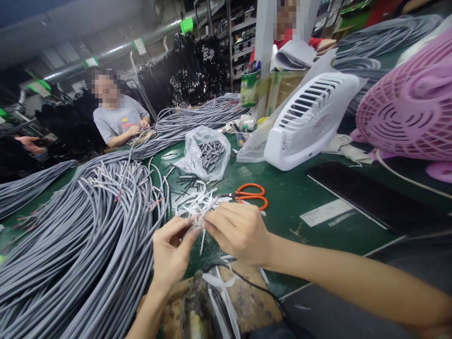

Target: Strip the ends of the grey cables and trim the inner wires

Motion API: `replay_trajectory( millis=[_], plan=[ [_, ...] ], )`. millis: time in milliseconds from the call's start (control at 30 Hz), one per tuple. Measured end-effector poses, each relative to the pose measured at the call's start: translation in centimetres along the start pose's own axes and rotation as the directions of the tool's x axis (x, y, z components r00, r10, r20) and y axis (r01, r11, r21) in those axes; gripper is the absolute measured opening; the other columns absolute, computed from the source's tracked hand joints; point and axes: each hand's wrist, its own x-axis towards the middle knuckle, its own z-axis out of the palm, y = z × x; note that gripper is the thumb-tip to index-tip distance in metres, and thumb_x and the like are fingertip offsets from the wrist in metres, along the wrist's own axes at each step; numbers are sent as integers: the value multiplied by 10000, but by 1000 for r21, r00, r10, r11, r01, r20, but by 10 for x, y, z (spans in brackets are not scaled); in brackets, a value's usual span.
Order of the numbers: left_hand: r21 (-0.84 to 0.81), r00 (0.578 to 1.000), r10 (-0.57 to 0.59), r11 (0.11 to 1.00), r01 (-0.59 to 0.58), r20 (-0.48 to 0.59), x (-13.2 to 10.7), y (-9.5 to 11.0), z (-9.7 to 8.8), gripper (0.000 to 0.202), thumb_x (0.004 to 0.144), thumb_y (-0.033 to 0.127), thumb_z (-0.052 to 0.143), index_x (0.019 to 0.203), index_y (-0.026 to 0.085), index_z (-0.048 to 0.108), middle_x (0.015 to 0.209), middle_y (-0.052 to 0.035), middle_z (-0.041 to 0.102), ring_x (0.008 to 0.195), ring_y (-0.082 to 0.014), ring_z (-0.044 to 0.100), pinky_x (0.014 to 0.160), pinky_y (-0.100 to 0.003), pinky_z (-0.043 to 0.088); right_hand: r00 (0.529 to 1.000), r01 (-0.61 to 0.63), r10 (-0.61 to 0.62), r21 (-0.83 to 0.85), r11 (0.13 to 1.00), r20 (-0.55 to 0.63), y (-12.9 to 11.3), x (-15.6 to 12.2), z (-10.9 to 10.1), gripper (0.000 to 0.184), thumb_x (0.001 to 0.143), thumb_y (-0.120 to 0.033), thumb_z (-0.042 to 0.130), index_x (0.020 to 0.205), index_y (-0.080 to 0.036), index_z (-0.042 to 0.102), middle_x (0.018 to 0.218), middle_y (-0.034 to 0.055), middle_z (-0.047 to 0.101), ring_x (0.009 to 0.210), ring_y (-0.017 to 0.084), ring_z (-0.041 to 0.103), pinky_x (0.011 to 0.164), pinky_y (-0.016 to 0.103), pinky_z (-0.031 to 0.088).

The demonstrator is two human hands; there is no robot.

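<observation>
Close together at the middle of the head view, my left hand [171,254] and my right hand [242,233] pinch with thumb and fingers. Between their fingertips is a small pale, frayed piece [198,222], possibly the stripped end of a cable; its kind is blurred. Just beyond the fingers lie loose white strips [197,202] and short black pieces. Orange-handled scissors [251,192] rest on the green table past my right hand. A large bundle of grey cables [116,235], with bare wire ends, spreads to the left of my left hand.
A clear plastic bag [206,153] of short grey tubes stands beyond the strips. To the right are a white fan [307,117], a pink fan [409,103] and a black flat panel [370,197]. A co-worker [120,113] sits across the table; another person is behind the post.
</observation>
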Motion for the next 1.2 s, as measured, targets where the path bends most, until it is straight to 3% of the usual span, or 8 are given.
replay_trajectory(
  millis=[167,300,467,733,867,967,1067,1200],
  plan=[
    [27,997,67,997,-66,-35,-2,-3,-1,134,670,189,687,792,179,743,574,-3,578,508,-92,473,442,-182,373,964,-266,245,328,906,104,-2,-2,5,242,902,-206,411,717,-137,552,578,17,588,493,99,505,498,210,347],
    [-3,999,41,999,-41,-36,-2,0,-2,143,737,243,626,739,159,742,548,-10,557,490,-91,456,439,-190,368,847,-525,448,591,612,287,-4,4,5,266,872,-326,475,667,-160,509,544,-17,534,461,78,474,444,178,347],
    [41,998,35,999,-33,-51,-3,1,-2,159,734,271,633,771,165,747,540,-4,526,499,-91,444,442,-189,348,750,-606,549,715,349,369,-3,12,2,340,793,-436,556,607,-167,460,504,-55,393,436,56,339,399,179,278],
    [252,979,158,960,-121,-133,-2,3,4,120,706,263,664,733,175,741,469,48,418,417,-57,348,392,-182,268,704,-660,550,700,274,448,-3,11,6,379,752,-477,585,587,-156,467,510,-49,403,457,58,343,423,193,285],
    [449,946,293,870,-204,-136,-1,-1,6,121,723,245,638,745,175,735,463,50,450,395,-53,355,404,-185,281,731,-622,535,735,269,423,-4,13,0,361,754,-463,597,599,-151,507,508,-45,418,445,59,346,414,195,281],
    [543,956,242,832,-115,-168,3,-12,4,116,705,239,635,714,188,738,459,41,495,398,-63,376,426,-195,302,786,-462,589,810,361,186,4,19,-18,319,766,-414,612,597,-168,500,504,-60,395,436,53,338,404,183,275],
    [459,969,103,888,11,-223,7,-19,3,144,711,286,635,702,184,736,506,16,574,449,-89,449,469,-205,362,628,-275,771,896,350,-108,18,24,-26,343,778,-443,592,612,-193,428,501,-95,295,388,34,240,372,166,224],
    [256,955,68,967,8,-287,7,-13,7,198,723,342,631,711,169,726,654,-31,659,589,-132,575,497,-203,429,608,-689,720,674,269,335,18,16,-5,501,493,-361,812,870,-182,535,689,-49,501,481,51,420,437,183,358]
  ],
)
